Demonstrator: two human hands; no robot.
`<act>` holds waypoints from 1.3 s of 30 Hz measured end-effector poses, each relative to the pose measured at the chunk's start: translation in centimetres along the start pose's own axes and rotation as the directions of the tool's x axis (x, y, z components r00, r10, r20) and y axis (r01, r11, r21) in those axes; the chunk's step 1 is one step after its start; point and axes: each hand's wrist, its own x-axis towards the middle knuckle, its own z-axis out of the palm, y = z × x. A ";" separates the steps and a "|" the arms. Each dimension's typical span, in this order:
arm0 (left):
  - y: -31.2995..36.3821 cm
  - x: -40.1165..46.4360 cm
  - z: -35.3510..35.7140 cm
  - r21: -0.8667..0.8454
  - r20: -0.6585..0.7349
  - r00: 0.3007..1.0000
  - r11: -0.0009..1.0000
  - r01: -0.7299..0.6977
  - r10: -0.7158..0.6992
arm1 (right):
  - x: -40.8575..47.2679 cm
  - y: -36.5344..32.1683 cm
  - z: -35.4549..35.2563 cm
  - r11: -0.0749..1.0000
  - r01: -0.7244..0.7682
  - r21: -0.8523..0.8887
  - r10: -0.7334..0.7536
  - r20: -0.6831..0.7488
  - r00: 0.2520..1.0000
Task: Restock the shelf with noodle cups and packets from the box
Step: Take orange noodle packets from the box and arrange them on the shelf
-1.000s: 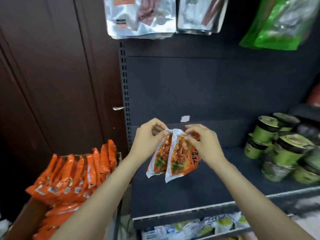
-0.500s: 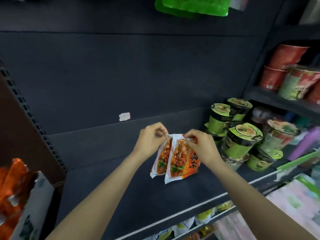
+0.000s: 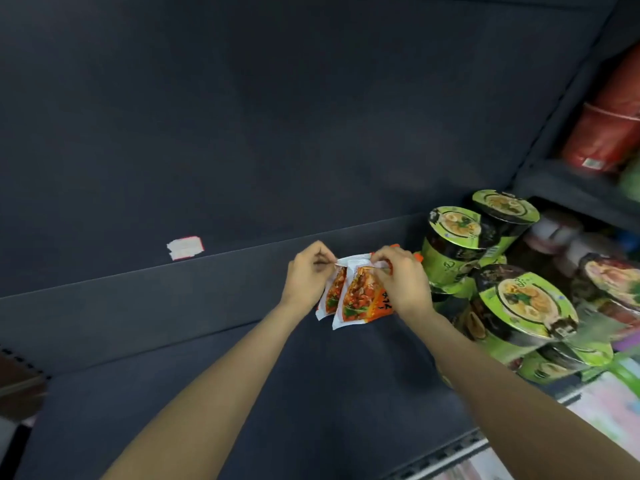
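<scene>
Orange noodle packets (image 3: 356, 299) with white edges stand upright on the dark shelf (image 3: 242, 393), near its back wall. My left hand (image 3: 308, 278) pinches their top left corner. My right hand (image 3: 401, 282) pinches the top edge on the right side. Just to the right of the packets stand green noodle cups (image 3: 453, 244), stacked in two layers. The box is out of view.
Red cups (image 3: 609, 133) sit on a higher shelf at the right. A white label (image 3: 185, 247) sticks to the back panel. The shelf's front rail (image 3: 446, 455) runs along the lower right. More packaged goods (image 3: 613, 403) lie below at the right.
My view has swung right and closer to the shelf, so the box of orange packets has left the frame. Both hands carried the packets deeper, next to the green cups.
</scene>
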 end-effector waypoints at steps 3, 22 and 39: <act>-1.2 0.1 1.5 -0.014 0.031 0.997 0.997 0.075 -0.075 | 0.2 1.0 1.1 0.999 0.000 -0.035 0.001 0.033 0.999; -1.5 0.8 2.9 0.268 -0.043 0.999 0.963 0.036 -0.026 | 2.2 0.8 2.3 0.986 0.102 -0.133 -0.079 0.174 0.982; 3.7 -12.5 -6.1 0.420 -0.218 0.973 0.907 0.020 0.079 | -6.9 -8.3 -0.9 0.935 0.260 0.240 -0.304 0.168 0.938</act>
